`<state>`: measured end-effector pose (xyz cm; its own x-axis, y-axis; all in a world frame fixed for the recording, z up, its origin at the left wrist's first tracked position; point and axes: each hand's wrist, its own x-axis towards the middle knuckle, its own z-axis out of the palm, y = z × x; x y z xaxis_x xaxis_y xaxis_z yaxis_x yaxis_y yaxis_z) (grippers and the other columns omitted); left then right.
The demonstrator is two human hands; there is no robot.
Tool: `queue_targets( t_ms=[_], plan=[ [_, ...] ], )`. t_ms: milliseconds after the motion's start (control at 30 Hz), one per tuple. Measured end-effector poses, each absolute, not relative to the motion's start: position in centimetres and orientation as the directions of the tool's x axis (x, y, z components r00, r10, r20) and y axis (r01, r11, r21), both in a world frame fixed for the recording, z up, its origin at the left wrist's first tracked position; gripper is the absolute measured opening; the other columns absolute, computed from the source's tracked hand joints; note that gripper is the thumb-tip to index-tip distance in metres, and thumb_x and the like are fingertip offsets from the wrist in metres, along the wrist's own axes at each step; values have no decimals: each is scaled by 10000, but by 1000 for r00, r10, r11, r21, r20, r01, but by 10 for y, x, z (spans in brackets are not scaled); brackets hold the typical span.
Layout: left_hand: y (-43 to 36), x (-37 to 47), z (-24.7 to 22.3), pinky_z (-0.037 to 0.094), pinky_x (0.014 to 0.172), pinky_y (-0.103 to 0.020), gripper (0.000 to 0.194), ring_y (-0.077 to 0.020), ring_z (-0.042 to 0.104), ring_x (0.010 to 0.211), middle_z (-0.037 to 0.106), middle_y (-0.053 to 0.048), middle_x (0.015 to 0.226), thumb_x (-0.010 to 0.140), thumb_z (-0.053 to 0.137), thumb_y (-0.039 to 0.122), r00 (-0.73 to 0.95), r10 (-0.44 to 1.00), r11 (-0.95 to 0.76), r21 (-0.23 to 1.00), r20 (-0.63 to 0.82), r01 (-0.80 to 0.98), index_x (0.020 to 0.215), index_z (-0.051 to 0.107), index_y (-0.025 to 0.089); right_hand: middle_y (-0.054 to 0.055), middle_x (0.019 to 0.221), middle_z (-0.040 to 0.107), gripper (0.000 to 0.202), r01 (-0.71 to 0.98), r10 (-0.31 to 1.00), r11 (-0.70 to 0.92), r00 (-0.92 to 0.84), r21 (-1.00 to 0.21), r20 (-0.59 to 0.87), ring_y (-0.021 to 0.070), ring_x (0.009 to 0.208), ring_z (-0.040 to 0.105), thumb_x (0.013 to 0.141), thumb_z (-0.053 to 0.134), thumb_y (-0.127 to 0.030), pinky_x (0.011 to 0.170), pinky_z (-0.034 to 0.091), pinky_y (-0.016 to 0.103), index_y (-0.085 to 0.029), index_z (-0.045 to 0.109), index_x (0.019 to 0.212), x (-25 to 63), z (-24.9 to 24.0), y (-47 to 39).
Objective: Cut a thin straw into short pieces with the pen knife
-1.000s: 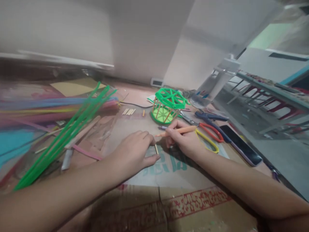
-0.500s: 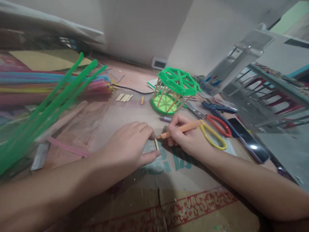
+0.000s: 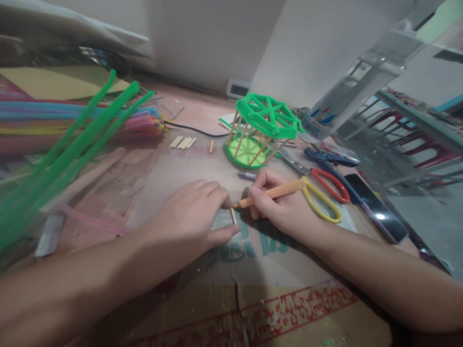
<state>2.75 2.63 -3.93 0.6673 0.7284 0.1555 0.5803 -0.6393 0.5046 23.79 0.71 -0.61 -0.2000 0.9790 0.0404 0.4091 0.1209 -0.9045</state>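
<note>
**Wooden stick [image 3: 234, 218] held at the tip of an orange marker [image 3: 278, 191]**

We have the short stick near the middle of the desk [image 3: 202, 108], well in from the right edge and well apart from the far edge along the wall [image 3: 202, 48]. Our left hand [image 3: 193, 212] keeps its grip closed on it, the stick running lengthwise between index fingertip and thumb. Our right hand [image 3: 277, 205] grips the marker like a pen, its point meeting the stick's upper end, as far as we can tell; at this size we cannot be sure of contact or see any colour laid there.

We judge the step in hand to be putting the marker to this piece of wood. Toward the far edge, a small row of pale sticks [image 3: 186, 143] lies on the desk, with one orange piece [image 3: 211, 146] just to its right.

The next move, we think, calls for a steady left pinch and light pressure from the marker, since so short a piece leaves little room between the fingertips and could roll or slip. Turning it would be needed to reach its hidden sides.

Beyond our right hand stands a green frame [image 3: 269, 114] on slim posts. Scissors [image 3: 306, 170] lie to its right, and a phone [image 3: 378, 207] rests near the desk's right edge.
</note>
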Motion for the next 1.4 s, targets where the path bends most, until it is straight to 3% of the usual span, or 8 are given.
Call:
queue_targets(
  t_ms=[400,700,1133,1400],
  plan=[
    [27,27,-37,449,773,-379,227,-244,630,845,691,-31,897,887,751,403,699,690,-689,465,186,556,963,675,203,-50,530,604,210,422,949,202,-306,-884,70,110,471,521,888,609,-237,469,377,239,-251,482,721,241,-3,5],
    [28,28,-37,432,756,-378,243,-247,623,847,689,-35,912,889,760,414,704,686,-693,459,182,556,959,676,197,-46,537,610,213,393,966,154,-253,-907,55,113,468,543,917,616,-275,458,387,227,-250,477,757,239,-6,6],
    [25,27,-35,405,695,-375,266,-245,591,781,644,-22,847,906,762,437,697,679,-712,437,229,550,904,658,192,-48,533,594,225,328,912,197,-408,-924,50,103,448,498,892,630,-211,415,331,225,-246,485,724,244,-4,4],
    [24,25,-40,404,709,-389,256,-260,597,802,647,-33,865,903,725,440,709,649,-752,378,275,541,945,649,200,-57,536,586,231,320,923,187,-381,-929,54,95,442,484,906,631,-207,422,325,221,-243,485,731,242,-4,3]
  ],
)
